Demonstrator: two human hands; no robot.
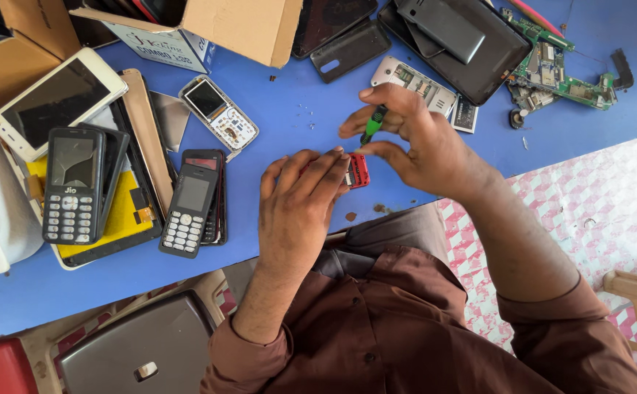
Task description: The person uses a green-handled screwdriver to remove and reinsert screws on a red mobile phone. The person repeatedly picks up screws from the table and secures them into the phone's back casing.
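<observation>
Red phone [358, 170]: a small red handset with its inner parts showing, lying on the blue table [296, 117] near the front edge, mostly hidden under fingers.
Where it lies: directly between the 2 hands, touching both; the left hand covers its left part, the right hand comes at it from the upper right.
Long axis: hard to tell, since only a short red end shows past the left fingers; it seems to run roughly left to right.
Left hand [298, 208]: palm down, fingers curled over the red phone and pressing it against the table.
Right hand [413, 138]: closed in a pinch on a green-handled screwdriver [373, 124].
Screwdriver: tilted, handle up and away, tip pointing down at the exposed end of the red phone.
Nearer hand: both touch or nearly touch it; the left hand holds it, the right reaches it only through the tool.
Nearby: 2 dark keypad phones [74, 186] and a green circuit board [559, 69], well apart.
</observation>
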